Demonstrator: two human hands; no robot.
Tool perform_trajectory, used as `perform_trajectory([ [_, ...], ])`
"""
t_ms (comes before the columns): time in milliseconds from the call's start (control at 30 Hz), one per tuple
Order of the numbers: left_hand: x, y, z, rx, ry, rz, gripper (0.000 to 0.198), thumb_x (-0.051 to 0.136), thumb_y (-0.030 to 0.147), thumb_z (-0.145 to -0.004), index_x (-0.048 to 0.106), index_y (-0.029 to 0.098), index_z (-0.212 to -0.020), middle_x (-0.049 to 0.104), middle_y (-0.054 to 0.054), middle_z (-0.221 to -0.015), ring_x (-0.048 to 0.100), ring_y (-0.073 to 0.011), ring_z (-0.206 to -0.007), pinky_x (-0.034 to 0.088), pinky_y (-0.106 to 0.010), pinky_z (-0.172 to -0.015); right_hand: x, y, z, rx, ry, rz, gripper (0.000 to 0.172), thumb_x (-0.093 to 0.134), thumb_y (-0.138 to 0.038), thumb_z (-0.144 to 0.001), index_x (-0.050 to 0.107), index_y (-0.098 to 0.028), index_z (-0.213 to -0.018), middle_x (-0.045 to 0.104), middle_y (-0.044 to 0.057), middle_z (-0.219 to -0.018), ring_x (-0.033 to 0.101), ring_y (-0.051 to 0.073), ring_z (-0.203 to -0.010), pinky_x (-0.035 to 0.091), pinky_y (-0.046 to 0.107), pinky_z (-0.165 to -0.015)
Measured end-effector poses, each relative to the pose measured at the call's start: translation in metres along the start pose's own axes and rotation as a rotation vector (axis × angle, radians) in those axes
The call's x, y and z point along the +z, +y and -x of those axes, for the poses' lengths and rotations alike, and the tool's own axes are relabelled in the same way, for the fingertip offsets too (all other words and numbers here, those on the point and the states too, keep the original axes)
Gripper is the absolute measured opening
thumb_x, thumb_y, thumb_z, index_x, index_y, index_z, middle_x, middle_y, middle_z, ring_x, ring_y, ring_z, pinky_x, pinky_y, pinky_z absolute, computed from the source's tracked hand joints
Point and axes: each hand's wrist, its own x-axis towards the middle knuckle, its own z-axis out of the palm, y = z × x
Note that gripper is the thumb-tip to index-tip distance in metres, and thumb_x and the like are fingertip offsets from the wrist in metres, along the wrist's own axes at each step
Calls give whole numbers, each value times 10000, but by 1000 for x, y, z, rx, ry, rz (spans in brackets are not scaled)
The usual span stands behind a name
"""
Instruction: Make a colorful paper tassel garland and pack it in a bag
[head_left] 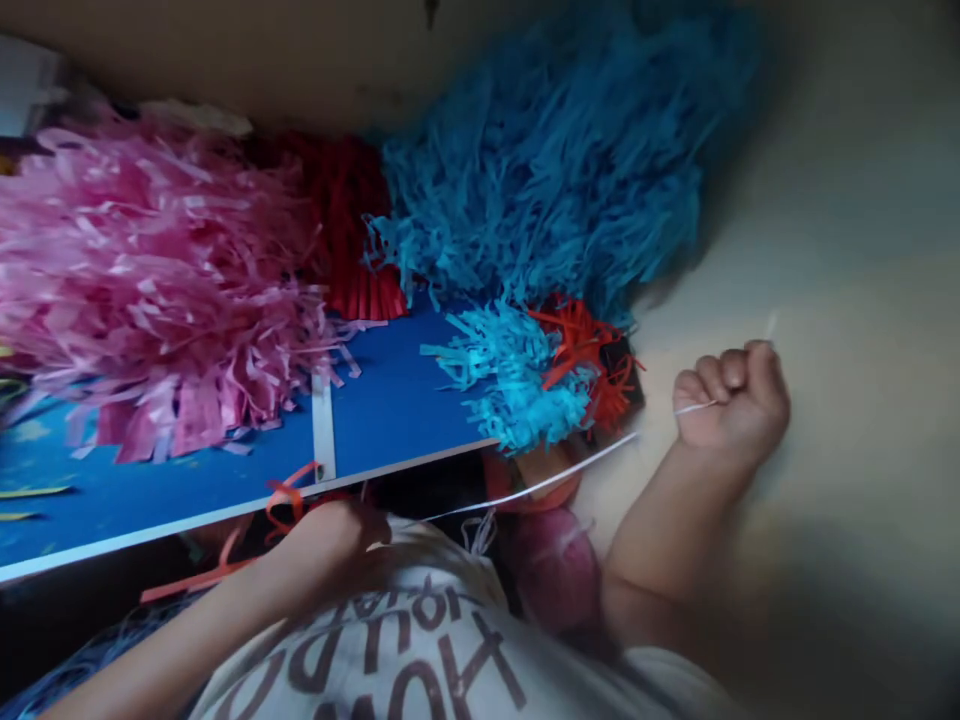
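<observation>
Your right hand [731, 405] is clenched on thin white string [540, 478] — light, limp, pinch near the fist — your left hand [322, 550] curled shut, grip hidden.

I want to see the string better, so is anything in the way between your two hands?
Nothing visible blocks it. The white string runs straight from the right hand toward the left hand, passing close beside the lower edge of the blue board.
</observation>
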Motion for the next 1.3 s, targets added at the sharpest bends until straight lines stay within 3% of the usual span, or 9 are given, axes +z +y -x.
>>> perform_trajectory([
  [100,-21,25,-57,209,-157,-17,311,492,341,-996,739,231,-843,742,-28,-768,674,-150,-677,439,-232,-615,1,18,11,-70,-142,-41,285,802,-329,-777,555,-206,-707,346,-114,-496,160,47,-385,176,179,-359],
  [200,-26,43,-156,311,-42,-234,313,436,284,-1019,725,177,-1071,758,-103,-967,704,-197,-873,504,-272,-745,4,36,24,-34,-182,-98,296,824,-330,-758,561,-199,-715,349,-114,-486,166,44,-389,189,175,-370],
  [367,-14,20,-263,309,-14,-521,517,575,376,-966,542,146,-1429,499,-183,-1519,506,-316,-1375,399,-441,-1118,-6,44,25,-18,-133,-73,326,770,-355,-795,498,-201,-701,315,-115,-489,159,48,-397,205,178,-391],
  [633,-46,-9,-262,-28,261,-578,571,557,441,-955,558,95,-1408,562,-224,-1436,489,-414,-1340,415,-578,-1049,-33,105,-86,-354,307,699,92,554,-304,-789,484,-246,-807,429,-55,-584,435,150,-532,398,309,-567],
  [800,-48,-14,-281,-77,287,-178,430,503,242,-953,607,144,-1358,609,-150,-1415,583,-294,-1285,460,-438,-1098,15,145,-61,-470,-168,1154,104,627,-225,-842,658,-184,-933,660,168,-1097,588,306,-1085,427,464,-980],
  [900,-47,-20,-299,-156,363,48,446,514,154,-915,616,145,-1349,617,-136,-1414,575,-271,-1318,446,-406,-1133,54,167,-14,-462,-780,1328,131,569,-267,-928,668,-194,-973,668,129,-1092,627,267,-1025,483,383,-922],
  [967,-50,-23,-311,-201,383,86,464,484,146,-936,577,129,-1390,628,-145,-1400,609,-257,-1282,491,-385,-1085,69,180,3,-423,-965,1472,194,642,-295,-892,659,-166,-1036,656,141,-1110,632,286,-1001,496,373,-865],
  [1133,-75,-34,-312,-199,516,344,439,494,183,-941,588,148,-1369,694,-137,-1300,695,-241,-1123,572,-368,-926,61,189,-9,-386,-971,1724,258,483,-242,-970,667,-153,-1127,694,145,-1083,655,291,-968,468,352,-784],
  [1300,-91,-33,-259,-94,685,136,339,534,253,-940,666,135,-1229,727,-125,-1191,682,-244,-1091,542,-351,-904,48,185,-28,-326,-924,1665,295,441,-205,-973,736,-181,-965,723,148,-989,660,238,-807,428,322,-697],
])
